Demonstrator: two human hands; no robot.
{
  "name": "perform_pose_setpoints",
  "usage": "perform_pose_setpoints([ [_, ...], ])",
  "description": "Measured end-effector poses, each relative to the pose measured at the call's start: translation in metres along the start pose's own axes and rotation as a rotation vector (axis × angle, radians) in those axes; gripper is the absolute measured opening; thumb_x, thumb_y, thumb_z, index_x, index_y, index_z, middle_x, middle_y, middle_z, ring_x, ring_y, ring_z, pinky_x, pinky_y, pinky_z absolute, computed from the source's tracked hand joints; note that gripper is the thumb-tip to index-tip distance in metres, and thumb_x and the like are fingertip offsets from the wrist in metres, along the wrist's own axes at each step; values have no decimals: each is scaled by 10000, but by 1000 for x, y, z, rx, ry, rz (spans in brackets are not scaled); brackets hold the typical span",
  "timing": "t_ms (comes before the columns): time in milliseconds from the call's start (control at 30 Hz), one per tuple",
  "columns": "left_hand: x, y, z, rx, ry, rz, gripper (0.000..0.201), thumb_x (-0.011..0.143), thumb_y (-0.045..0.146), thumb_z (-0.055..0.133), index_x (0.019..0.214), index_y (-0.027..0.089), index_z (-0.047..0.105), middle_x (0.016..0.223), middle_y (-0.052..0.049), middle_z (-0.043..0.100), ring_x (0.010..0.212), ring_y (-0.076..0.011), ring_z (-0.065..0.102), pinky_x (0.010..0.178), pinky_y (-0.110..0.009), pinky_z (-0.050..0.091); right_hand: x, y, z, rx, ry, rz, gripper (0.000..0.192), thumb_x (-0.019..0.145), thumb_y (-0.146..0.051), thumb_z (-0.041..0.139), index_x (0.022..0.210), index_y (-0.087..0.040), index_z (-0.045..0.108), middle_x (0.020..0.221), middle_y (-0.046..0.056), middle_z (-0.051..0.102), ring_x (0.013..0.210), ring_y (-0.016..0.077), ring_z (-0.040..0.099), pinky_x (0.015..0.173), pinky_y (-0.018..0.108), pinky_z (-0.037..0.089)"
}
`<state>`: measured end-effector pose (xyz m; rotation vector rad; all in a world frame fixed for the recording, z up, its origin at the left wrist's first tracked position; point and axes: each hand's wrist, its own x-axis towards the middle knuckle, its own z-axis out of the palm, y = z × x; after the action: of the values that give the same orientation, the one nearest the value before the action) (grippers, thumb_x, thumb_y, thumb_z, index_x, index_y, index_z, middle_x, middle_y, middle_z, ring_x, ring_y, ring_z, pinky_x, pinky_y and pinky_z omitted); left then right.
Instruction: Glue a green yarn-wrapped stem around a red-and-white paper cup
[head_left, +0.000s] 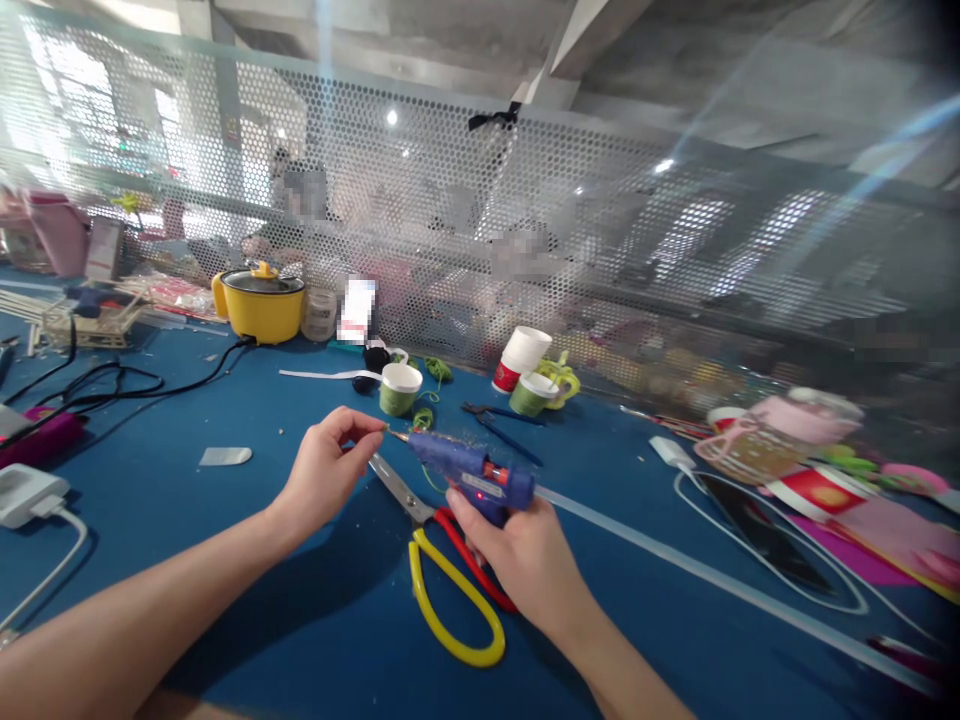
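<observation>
My right hand (525,545) is wrapped round a blue hot glue gun (457,458), a small red light glowing on its side. A long clear glue stick (675,555) trails from its back towards the lower right. At the nozzle's tip, my left hand (337,455) has its thumb and fingers pinched together; what they hold is too small to make out. Scissors (457,620) with one yellow and one red handle lie under the glue gun. Just behind the nozzle stands a paper cup wrapped in green yarn (399,390), a green strand (426,410) beside it.
Pliers (502,425) lie near a second green-wrapped cup (532,395) and white paper cups (523,355). A yellow electric pot (264,305), jar (319,315) and lit phone (357,312) stand along the perforated screen (420,230). Cables (120,385) run at left; a dark phone (765,530) lies right.
</observation>
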<state>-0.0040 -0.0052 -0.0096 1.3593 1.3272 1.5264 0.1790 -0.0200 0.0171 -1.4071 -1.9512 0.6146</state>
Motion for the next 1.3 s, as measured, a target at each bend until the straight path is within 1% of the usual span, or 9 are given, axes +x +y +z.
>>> perform_pose_setpoints([
  [300, 0, 0, 1, -4, 4, -15, 142, 689, 270, 553, 750, 147, 588, 530, 35, 497, 467, -81, 428, 440, -199, 330, 1, 2, 1, -8, 7, -27, 226, 740, -361, 502, 725, -158, 599, 644, 46, 645, 625, 199, 606, 632, 290, 475],
  [400, 1, -1, 1, -63, -6, -55, 158, 680, 278, 567, 760, 143, 583, 541, 35, 504, 467, -76, 432, 448, -201, 333, 1, 0, 0, -7, 6, -14, 234, 732, -369, 510, 700, -153, 594, 594, 41, 622, 579, 187, 588, 605, 287, 470],
  [500, 2, 0, 1, -183, -28, -130, 170, 662, 273, 591, 758, 133, 580, 519, 42, 490, 461, -65, 422, 455, -196, 323, -1, -4, -1, 68, -25, 72, 244, 727, -386, 512, 703, -155, 587, 447, -13, 524, 423, 143, 512, 462, 255, 440],
  [600, 2, 1, 1, -323, -59, -212, 189, 633, 269, 625, 743, 122, 579, 513, 41, 489, 452, -54, 417, 457, -192, 319, -3, -8, -2, 207, -41, 134, 249, 711, -396, 530, 723, -154, 586, 394, -48, 452, 354, 107, 445, 379, 216, 396],
  [733, 2, 2, 1, -449, -98, -314, 209, 605, 263, 662, 725, 115, 575, 552, 38, 499, 448, -39, 426, 462, -185, 336, -2, -7, -3, 282, -35, 134, 253, 702, -388, 548, 739, -144, 601, 390, -55, 445, 347, 83, 418, 373, 193, 389],
  [833, 2, 1, 0, -486, -110, -349, 210, 597, 256, 673, 723, 119, 575, 573, 37, 508, 452, -34, 434, 472, -183, 352, 0, -4, -3, 284, -86, 130, 276, 691, -401, 559, 759, -139, 611, 388, -49, 454, 345, 88, 425, 364, 196, 402],
  [1000, 2, 1, 0, -490, -118, -360, 197, 598, 249, 673, 713, 126, 570, 558, 40, 510, 452, -31, 430, 462, -175, 340, 2, -1, -4, 296, -87, 117, 292, 694, -413, 556, 767, -135, 603, 399, -41, 464, 358, 92, 437, 364, 197, 417],
  [1133, 2, 3, 0, -491, -119, -355, 198, 597, 245, 674, 710, 119, 570, 562, 39, 510, 456, -29, 430, 469, -174, 345, 3, 1, -5, 263, -145, 123, 272, 710, -410, 545, 718, -141, 577, 403, -44, 456, 360, 91, 434, 383, 203, 422],
  [1300, 2, 4, 0, -490, -109, -356, 191, 602, 249, 671, 707, 124, 573, 575, 35, 515, 461, -30, 430, 478, -179, 353, 3, 1, -7, 257, -148, 128, 261, 711, -405, 545, 703, -146, 570, 403, -44, 457, 355, 91, 436, 382, 203, 418],
])
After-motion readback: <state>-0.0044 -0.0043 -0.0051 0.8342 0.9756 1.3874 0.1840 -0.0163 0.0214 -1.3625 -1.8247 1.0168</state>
